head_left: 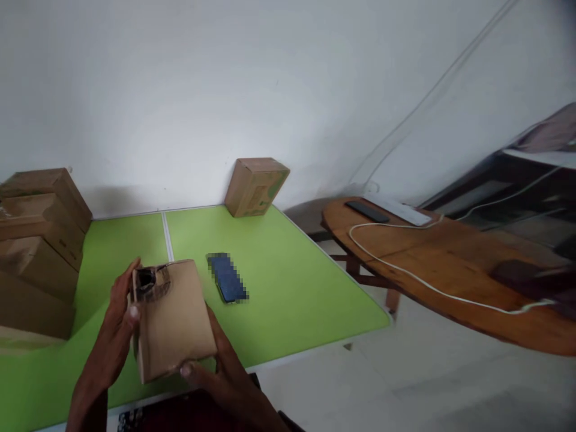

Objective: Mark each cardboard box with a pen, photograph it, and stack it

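A small brown cardboard box is held between my two hands over the near edge of a green table. Its upper left corner has a dark hole with brown tape around it. My left hand grips the box's left side, thumb on the near face. On the lower right, my right hand holds it from below, with the thumb at the bottom edge; most of its fingers are hidden behind the box. Just right of the box, a phone, partly pixelated, lies flat on the table.
Several cardboard boxes are stacked at the table's left. Another cardboard box stands at the back edge by the wall. To the right, a brown wooden table holds a dark phone-like slab and a white cable.
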